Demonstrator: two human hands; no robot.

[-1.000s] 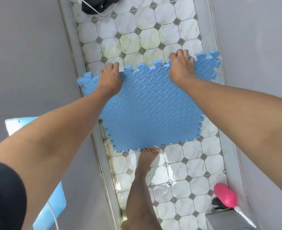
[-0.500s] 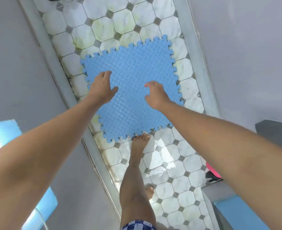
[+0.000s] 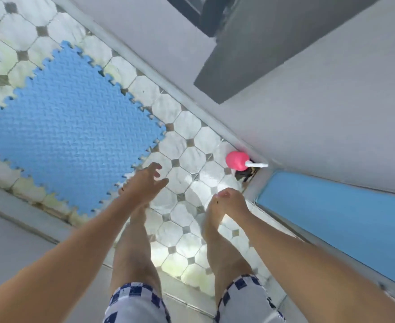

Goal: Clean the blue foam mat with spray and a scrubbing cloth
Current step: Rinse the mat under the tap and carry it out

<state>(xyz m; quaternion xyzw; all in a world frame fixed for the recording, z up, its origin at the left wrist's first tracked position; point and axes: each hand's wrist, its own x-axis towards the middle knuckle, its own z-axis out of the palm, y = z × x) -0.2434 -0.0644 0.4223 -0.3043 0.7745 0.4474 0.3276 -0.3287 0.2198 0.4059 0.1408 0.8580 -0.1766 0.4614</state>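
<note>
Mat [image 3: 70, 134] lies flat on floor tiles [image 3: 187, 159], off to the left. Pink spray bottle [image 3: 236, 160] stands ahead-right in the corner, nearer right hand [image 3: 232, 201], loosely curled & empty; left hand [image 3: 145, 183] spread, empty

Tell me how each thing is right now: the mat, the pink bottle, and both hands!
Blue foam mat: lying flat on the tiled floor, nobody touching it.
Pink spray bottle: on the floor in the corner by the wall, untouched.
Left hand: open, fingers spread, empty.
Right hand: curled loosely, holding nothing.
</note>
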